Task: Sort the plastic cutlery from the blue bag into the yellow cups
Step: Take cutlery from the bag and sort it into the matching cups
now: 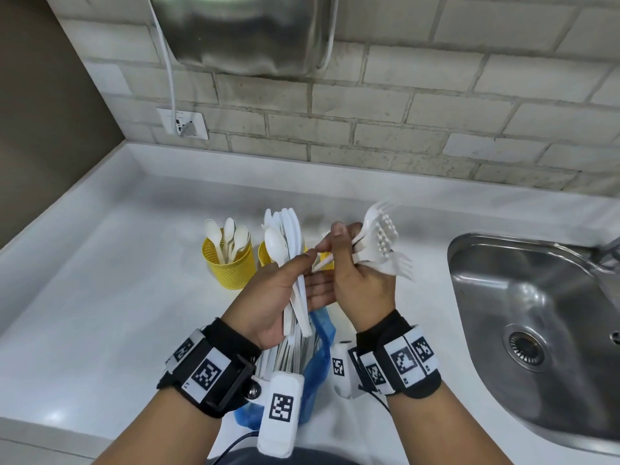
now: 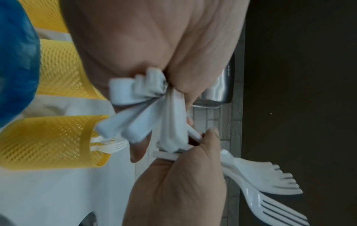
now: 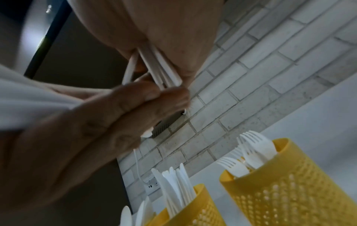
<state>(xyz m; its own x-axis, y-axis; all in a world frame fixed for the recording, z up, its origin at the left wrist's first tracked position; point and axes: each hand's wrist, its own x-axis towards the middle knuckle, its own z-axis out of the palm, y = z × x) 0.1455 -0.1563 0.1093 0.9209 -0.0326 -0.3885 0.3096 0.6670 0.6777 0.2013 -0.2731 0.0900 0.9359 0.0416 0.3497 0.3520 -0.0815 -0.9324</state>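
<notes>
Head view shows both hands raised above the blue bag [image 1: 320, 333] on the white desk [image 1: 100, 297]. Left hand [image 1: 285, 293] grips a mixed bundle of white knives and a spoon [image 1: 291, 260]; right hand [image 1: 360, 280] clutches a fan of forks [image 1: 379, 243] and pinches one more handle. Beyond the bag stand yellow cups: the spoon cup [image 1: 229, 263], the knife cup [image 3: 185, 209] and the fork cup [image 3: 286, 186].

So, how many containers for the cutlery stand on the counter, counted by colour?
Yellow mesh cups: 3
Blue bag: 1
Total: 4
</notes>
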